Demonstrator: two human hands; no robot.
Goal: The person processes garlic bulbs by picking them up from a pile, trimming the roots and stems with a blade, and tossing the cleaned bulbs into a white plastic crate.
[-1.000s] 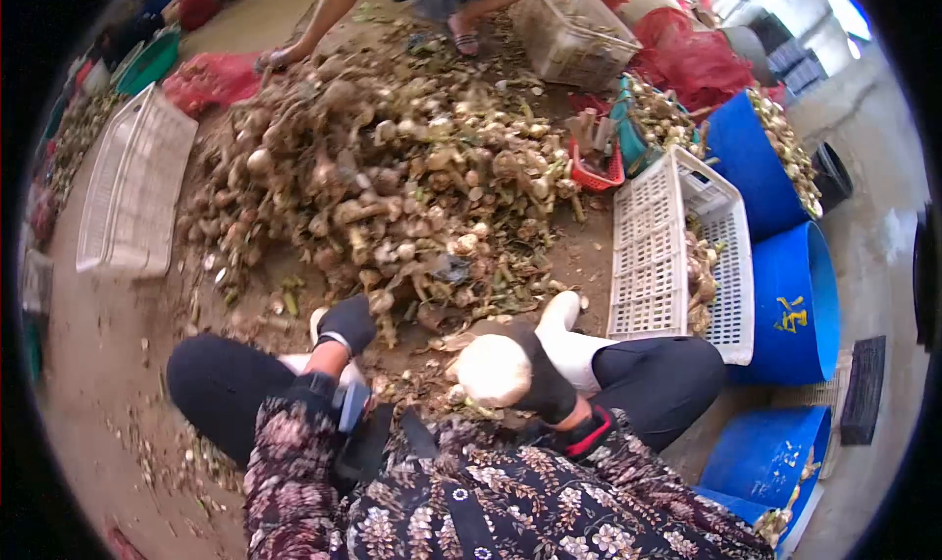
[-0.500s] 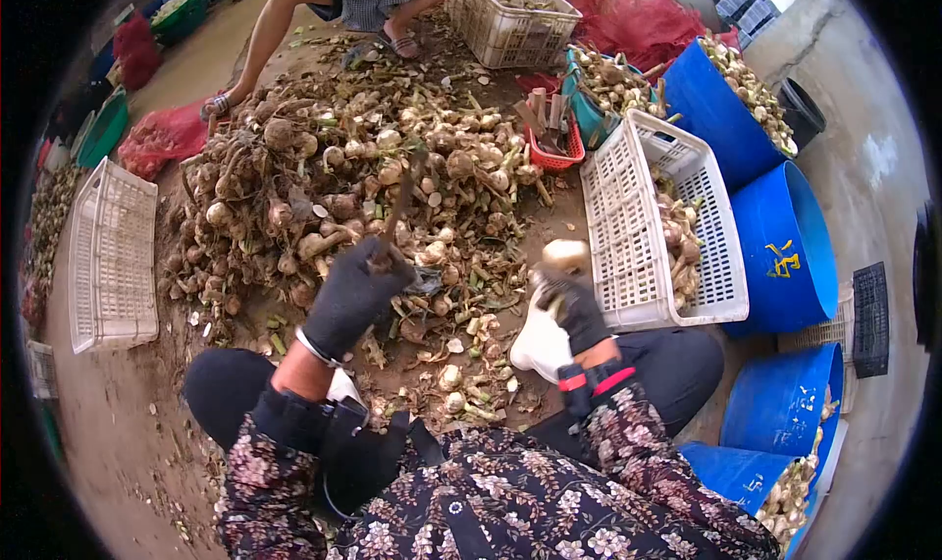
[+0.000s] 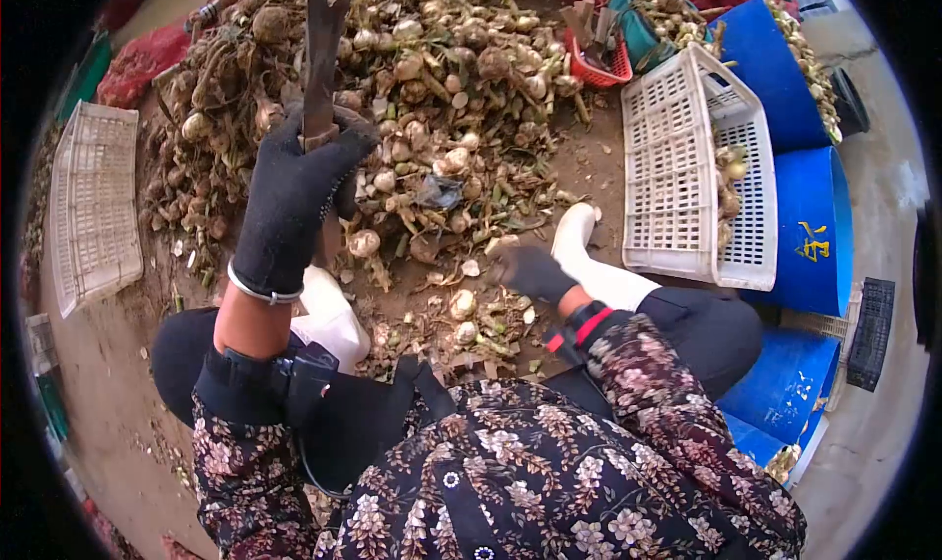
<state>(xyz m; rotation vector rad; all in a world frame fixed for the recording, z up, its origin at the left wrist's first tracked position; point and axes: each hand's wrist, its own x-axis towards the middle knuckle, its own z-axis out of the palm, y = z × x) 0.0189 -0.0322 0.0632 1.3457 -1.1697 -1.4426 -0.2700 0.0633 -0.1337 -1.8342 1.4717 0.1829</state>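
My left hand (image 3: 304, 162), in a black glove, is closed around a knife (image 3: 324, 54) with a broad, dirt-stained blade pointing up and away from me over the pile. Ahead lies a big heap of garlic bulbs (image 3: 461, 64) with stems and roots, caked in soil. My right hand (image 3: 538, 271), gloved too, is low over the ground between my legs, its fingers smeared by motion. A pale piece (image 3: 502, 244) shows right at its fingertips. Loose trimmed bulbs (image 3: 463, 305) lie just left of that hand among scraps.
A white crate (image 3: 670, 167) holding bulbs stands at right, beside blue barrels (image 3: 810, 236). Beyond it sit a red basket (image 3: 616, 67) and a teal container (image 3: 643, 20). Another white crate (image 3: 95, 202) is at left. A person's foot (image 3: 204, 14) shows at the far edge.
The knife hand has risen leftward, blade now upright. My right hand has moved left and down; the white bulb it held is no longer in it. The view has tilted down.
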